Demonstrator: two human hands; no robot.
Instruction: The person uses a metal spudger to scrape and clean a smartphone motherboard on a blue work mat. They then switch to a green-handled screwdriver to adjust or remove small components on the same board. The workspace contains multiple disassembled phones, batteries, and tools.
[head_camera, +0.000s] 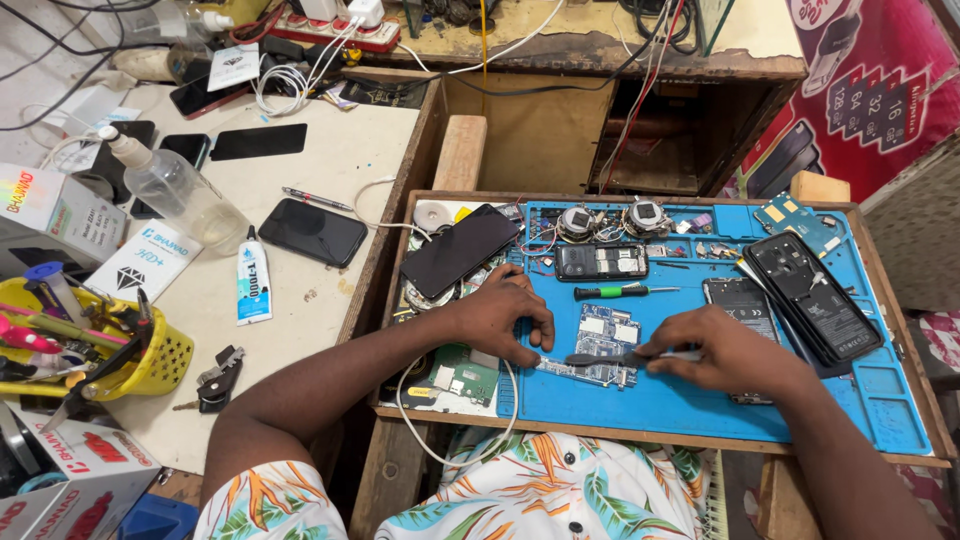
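Note:
A bare phone circuit board (606, 337) lies on the blue repair mat (690, 405). My left hand (500, 315) presses its fingertips on the board's left edge and holds it down. My right hand (725, 352) grips a small dark brush (600, 358) whose head rests on the board's lower edge. A green-handled screwdriver (612, 292) lies just above the board. An opened black phone body (601, 262) sits further back on the mat.
A black phone back cover (812, 296) and another phone (738, 300) lie right of my hand. A dark phone (458, 250) leans at the tray's left. On the left table stand a clear bottle (180, 190), a glue tube (252, 280), phones and a yellow tool cup (155, 360).

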